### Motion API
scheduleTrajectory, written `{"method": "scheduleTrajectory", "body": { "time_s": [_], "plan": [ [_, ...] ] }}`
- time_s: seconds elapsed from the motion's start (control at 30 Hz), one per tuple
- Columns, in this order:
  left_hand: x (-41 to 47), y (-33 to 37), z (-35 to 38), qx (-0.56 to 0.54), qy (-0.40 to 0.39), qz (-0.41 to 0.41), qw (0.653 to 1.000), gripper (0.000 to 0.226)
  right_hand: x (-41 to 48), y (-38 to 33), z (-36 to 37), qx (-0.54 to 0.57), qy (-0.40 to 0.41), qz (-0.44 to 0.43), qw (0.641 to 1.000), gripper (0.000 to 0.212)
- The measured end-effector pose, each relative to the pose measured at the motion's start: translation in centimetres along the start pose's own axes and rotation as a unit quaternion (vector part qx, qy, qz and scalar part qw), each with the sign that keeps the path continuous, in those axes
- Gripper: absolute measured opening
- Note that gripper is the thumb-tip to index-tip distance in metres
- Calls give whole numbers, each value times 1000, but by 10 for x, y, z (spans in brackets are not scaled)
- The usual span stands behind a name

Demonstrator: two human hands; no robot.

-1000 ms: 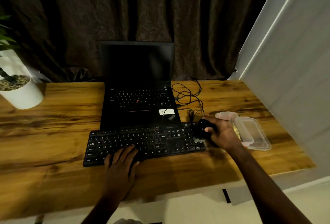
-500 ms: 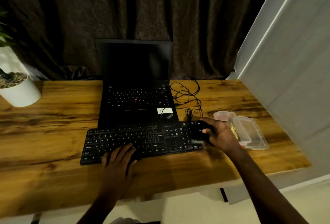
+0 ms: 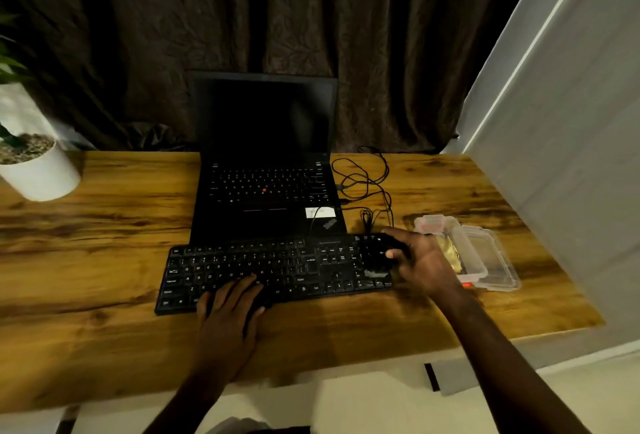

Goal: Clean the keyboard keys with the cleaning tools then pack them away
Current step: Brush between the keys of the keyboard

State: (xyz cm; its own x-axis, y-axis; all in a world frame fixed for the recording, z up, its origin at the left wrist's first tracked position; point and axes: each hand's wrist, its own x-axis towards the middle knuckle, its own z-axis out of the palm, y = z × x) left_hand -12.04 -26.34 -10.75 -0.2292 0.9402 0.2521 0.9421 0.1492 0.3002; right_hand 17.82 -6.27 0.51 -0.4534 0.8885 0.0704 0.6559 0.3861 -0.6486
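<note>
A black keyboard (image 3: 270, 269) lies on the wooden desk (image 3: 104, 243) in front of a laptop. My left hand (image 3: 230, 309) rests flat on the keyboard's front edge, fingers straight over the lower keys. My right hand (image 3: 420, 262) grips a black cleaning brush (image 3: 382, 257), its pale bristles down on the number pad at the keyboard's right end. A clear plastic box (image 3: 485, 257) with something yellow inside stands just right of that hand, its lid open beside it.
An open black laptop (image 3: 266, 163) with a dark screen sits behind the keyboard. Tangled black cables (image 3: 367, 184) lie to its right. A white plant pot (image 3: 38, 170) stands at the far left. A grey wall (image 3: 561, 122) borders the desk's right side.
The brush in my right hand has shifted slightly over the number pad. My left hand stays on the keyboard. The camera has tilted a little.
</note>
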Motion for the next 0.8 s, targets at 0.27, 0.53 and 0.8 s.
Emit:
{"method": "scheduleTrajectory", "body": {
  "time_s": [0.27,0.53,0.8],
  "plan": [
    [0,2,3,11,25,7,1000,50,2,-28,34,-1,-31,-52,998,48],
    [-2,5,3,9,29,4,1000,50,3,-16,8,-91,-22,-25,995,47],
    [-3,5,2,1,18,0,1000,53,0,-58,45,-4,-49,-61,997,45]
  ]
}}
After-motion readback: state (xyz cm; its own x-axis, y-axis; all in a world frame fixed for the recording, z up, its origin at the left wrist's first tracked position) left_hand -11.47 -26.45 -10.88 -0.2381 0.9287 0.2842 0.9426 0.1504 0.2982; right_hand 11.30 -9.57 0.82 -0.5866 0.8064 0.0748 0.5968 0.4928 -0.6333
